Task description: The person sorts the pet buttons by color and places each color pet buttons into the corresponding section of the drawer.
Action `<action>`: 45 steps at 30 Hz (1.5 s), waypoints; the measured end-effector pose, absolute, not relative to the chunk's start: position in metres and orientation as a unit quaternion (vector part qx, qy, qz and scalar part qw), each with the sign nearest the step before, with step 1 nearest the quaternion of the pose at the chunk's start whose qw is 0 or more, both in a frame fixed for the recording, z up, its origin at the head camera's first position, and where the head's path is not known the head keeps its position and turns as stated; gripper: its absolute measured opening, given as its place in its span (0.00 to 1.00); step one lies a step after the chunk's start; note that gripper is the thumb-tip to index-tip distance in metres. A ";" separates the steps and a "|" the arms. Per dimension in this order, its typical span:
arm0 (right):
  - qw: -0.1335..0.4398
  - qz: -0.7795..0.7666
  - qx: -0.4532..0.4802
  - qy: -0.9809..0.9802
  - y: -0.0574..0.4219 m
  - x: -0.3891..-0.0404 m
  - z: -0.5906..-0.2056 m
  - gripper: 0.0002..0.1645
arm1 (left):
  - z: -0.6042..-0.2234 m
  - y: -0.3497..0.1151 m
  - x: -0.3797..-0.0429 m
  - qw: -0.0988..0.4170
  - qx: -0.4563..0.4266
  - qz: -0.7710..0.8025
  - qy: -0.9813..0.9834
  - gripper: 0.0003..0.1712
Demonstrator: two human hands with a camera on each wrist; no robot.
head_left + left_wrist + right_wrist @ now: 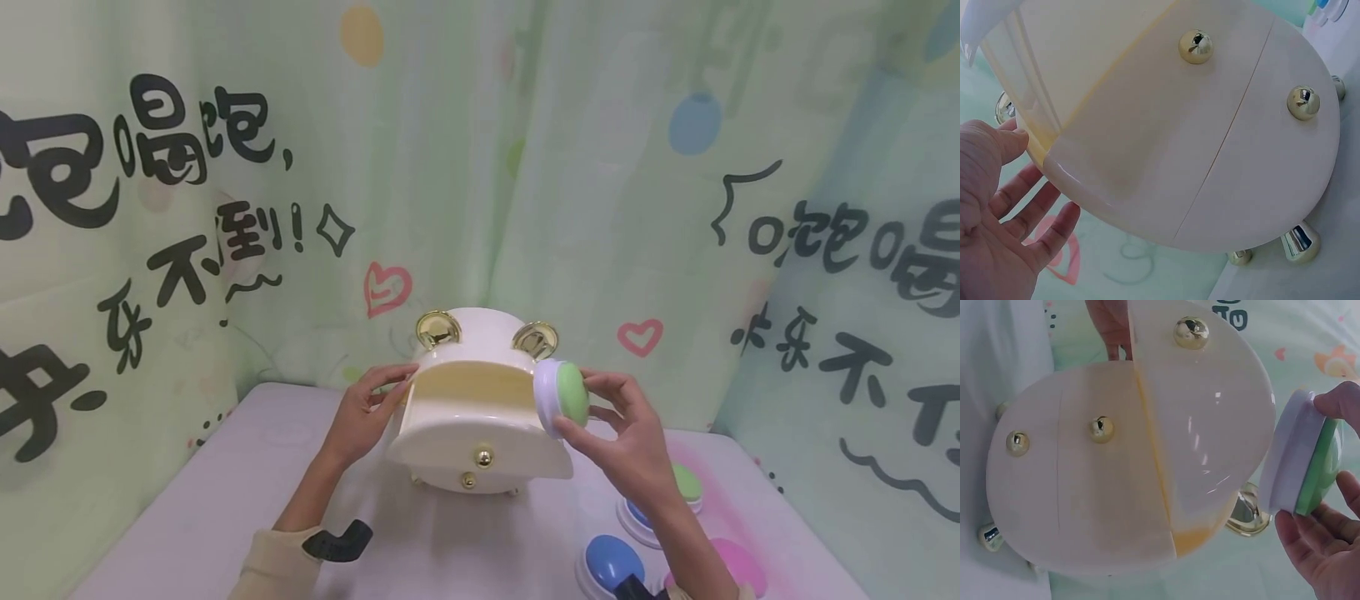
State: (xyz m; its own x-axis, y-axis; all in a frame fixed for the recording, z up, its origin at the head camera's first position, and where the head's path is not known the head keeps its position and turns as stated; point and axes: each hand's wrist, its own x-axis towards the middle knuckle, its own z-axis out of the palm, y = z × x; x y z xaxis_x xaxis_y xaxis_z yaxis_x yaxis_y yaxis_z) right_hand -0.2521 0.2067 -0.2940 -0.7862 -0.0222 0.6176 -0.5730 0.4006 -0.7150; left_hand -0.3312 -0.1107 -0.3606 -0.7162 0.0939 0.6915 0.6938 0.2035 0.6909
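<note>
A cream rounded box (480, 432) with gold knobs, gold ear-like discs and small feet stands on the table, its upper compartment uncovered. In the right wrist view, a glossy panel (1210, 406) with another gold knob stands angled out from the box. My left hand (372, 414) touches the box's left side near the upper edge, fingers fairly straight and spread in the left wrist view. My right hand (628, 429) holds a round push button (573, 394) with a green dome and white base, pinched by its rim. The button is on edge beside the box's upper right.
On the table (300, 467) at the front right lie more round buttons: a blue one (613, 561), a pink one (738, 567) and a green one (686, 482), partly behind my right forearm. A printed pale green curtain (465, 167) hangs behind and at both sides.
</note>
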 end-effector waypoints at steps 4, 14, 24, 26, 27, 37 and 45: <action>0.266 0.500 0.196 -0.801 0.206 -0.256 -0.293 0.30 | -0.355 -0.109 -0.324 0.266 -0.273 -0.572 -0.726 0.16; 0.254 0.470 0.223 -0.815 0.203 -0.264 -0.286 0.30 | -0.374 -0.115 -0.344 0.263 -0.267 -0.570 -0.731 0.16; 0.244 0.426 0.244 -0.836 0.197 -0.272 -0.286 0.30 | -0.374 -0.114 -0.345 0.267 -0.271 -0.571 -0.728 0.16; 0.236 0.425 0.247 -0.838 0.196 -0.274 -0.287 0.30 | -0.374 -0.115 -0.345 0.269 -0.271 -0.569 -0.728 0.16; 0.232 0.423 0.248 -0.840 0.195 -0.274 -0.288 0.30 | -0.374 -0.115 -0.346 0.269 -0.271 -0.570 -0.728 0.16; 0.192 0.420 0.231 -0.856 0.196 -0.278 -0.292 0.28 | -0.373 -0.114 -0.344 0.261 -0.265 -0.579 -0.726 0.16; 0.170 0.447 0.230 -0.848 0.196 -0.277 -0.297 0.26 | -0.373 -0.114 -0.344 0.265 -0.270 -0.574 -0.726 0.16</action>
State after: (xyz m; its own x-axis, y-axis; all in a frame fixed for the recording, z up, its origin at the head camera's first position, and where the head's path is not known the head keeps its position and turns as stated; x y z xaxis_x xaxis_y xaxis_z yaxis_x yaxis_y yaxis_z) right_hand -0.2770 0.1963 -0.2965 -0.8367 -0.2375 0.4935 -0.5414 0.4943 -0.6801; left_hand -0.3441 -0.1145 -0.3729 -0.7142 0.0875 0.6945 0.6959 0.1960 0.6909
